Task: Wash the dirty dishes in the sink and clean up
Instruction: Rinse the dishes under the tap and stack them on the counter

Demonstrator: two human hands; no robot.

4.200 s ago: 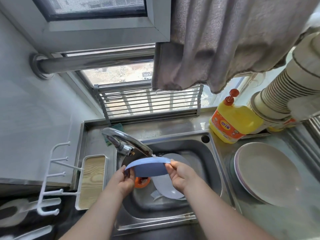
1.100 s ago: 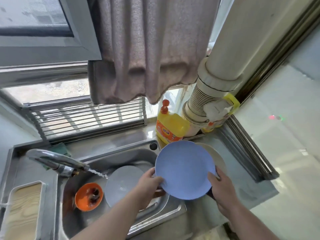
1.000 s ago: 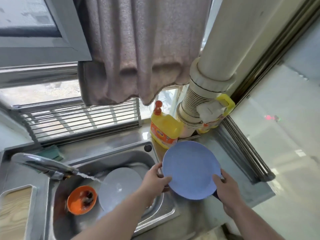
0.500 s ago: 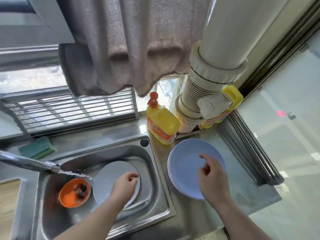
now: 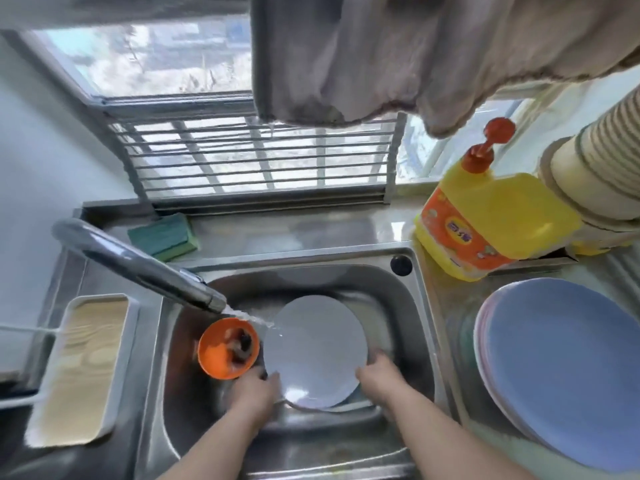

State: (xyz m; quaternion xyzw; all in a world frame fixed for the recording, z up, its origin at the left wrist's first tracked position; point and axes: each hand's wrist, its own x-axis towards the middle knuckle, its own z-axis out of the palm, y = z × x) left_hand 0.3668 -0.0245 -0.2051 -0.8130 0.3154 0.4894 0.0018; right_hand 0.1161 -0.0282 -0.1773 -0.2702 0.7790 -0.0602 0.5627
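A pale grey plate (image 5: 315, 348) lies in the steel sink (image 5: 412, 306). My left hand (image 5: 254, 389) grips its lower left edge and my right hand (image 5: 379, 377) grips its lower right edge. Water runs from the tap (image 5: 138, 265) onto the plate's upper left rim. An orange bowl (image 5: 216, 358) with dark scraps sits beside the plate, on its left. The blue plate (image 5: 568, 372) rests on top of a stack of plates on the counter to the right of the sink.
A yellow dish soap bottle (image 5: 491, 220) stands behind the plate stack. A green sponge (image 5: 162, 235) lies on the ledge behind the tap. A white tray (image 5: 79, 372) with a wooden insert sits left of the sink. A grey cloth (image 5: 381, 53) hangs overhead.
The blue plate was set down on the stack at the right and released. Both hands moved into the sink and took hold of the grey plate.
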